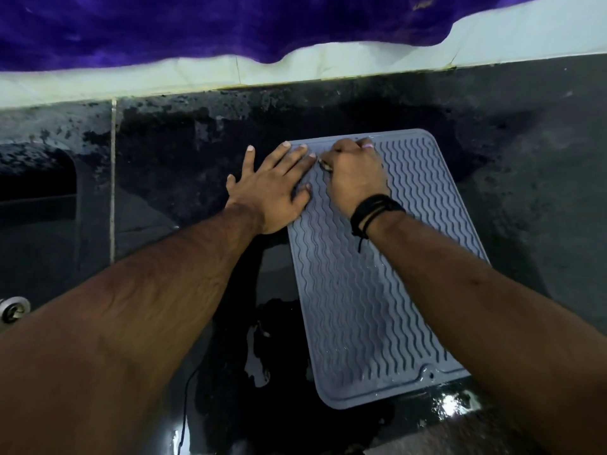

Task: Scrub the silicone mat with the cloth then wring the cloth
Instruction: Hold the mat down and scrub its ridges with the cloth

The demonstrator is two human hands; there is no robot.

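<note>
A grey silicone mat [368,290] with wavy ridges lies on the wet dark counter [203,165], long side running away from me. My left hand [272,188] lies flat with fingers spread, pressing the mat's far left corner and the counter beside it. My right hand [356,174] is curled over the mat's far edge, gripping something small that barely shows at the knuckles; it looks like a bunched cloth [325,165], mostly hidden under the fingers. A black band circles my right wrist.
A purple fabric [164,24] hangs over the pale wall [361,64] behind the counter. Water pools [262,343] near the mat's front left. A metal fitting [13,308] sits at the left edge. A thin black cord [185,408] runs near the front.
</note>
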